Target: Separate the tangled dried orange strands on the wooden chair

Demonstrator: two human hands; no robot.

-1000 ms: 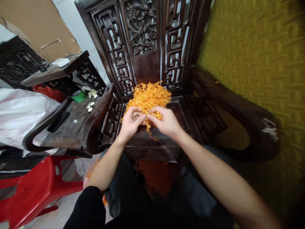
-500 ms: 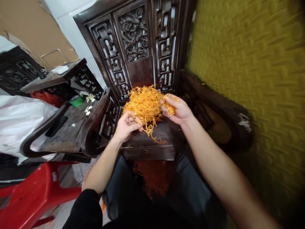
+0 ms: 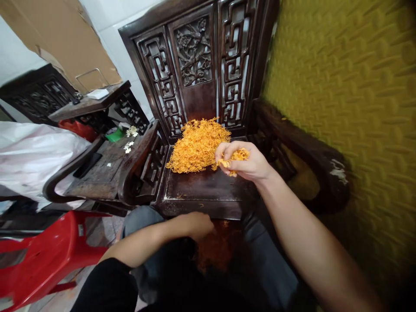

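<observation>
**Head view: right grip closed on a small tuft**

Right hand point(image 3: 247, 162) with fingers curled around a tuft of orange strands point(image 3: 238, 155), just above the chair seat point(image 3: 201, 190) and touching the edge of the big pile point(image 3: 196, 145) at the seat's back. Left hand point(image 3: 198, 225) low, under the seat's front edge, near a darker orange heap point(image 3: 214, 251); back turned to the camera, so cannot tell whether open or closed.

Probably best to pinch lightly, since such thin strands seem easy to break. Better to take from the pile's edge, not the middle, to avoid dragging the rest along.
</observation>
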